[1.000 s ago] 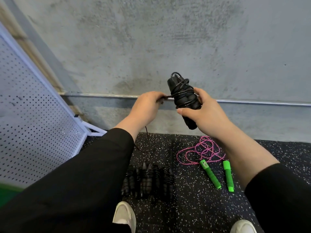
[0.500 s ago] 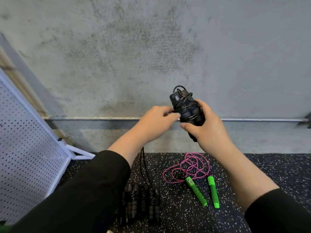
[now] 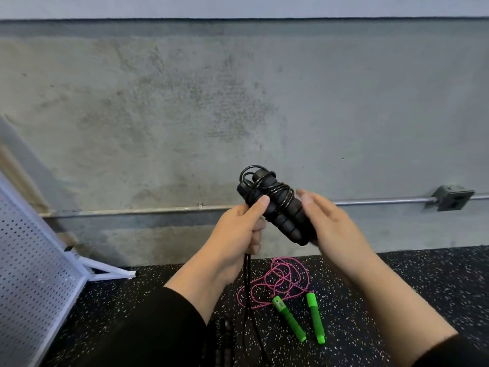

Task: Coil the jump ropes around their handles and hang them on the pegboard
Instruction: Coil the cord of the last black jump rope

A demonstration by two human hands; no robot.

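Winding the black jump rope (image 3: 275, 205) around its two foam handles is the step I judge to be in hand, and it is about half done: several turns sit on the upper part, in the middle of the frame, while a loose length of cord (image 3: 248, 292) hangs down from my left hand (image 3: 238, 231) to the speckled floor mat (image 3: 410, 287). The left hand holds the bundle, its thumb pressing the turns, and its lower fingers are curled around the hanging cord. My right hand (image 3: 336, 229) has straight, relaxed fingers and supports the handles from the right side; how firmly it touches I cannot tell. To do this well, I think each new turn should lie tight beside the last one, with the thumb keeping the tension. The pink rope with green handles (image 3: 288, 319) lies uncoiled lower in the frame. The white pegboard (image 3: 31, 274) leans at the left edge.
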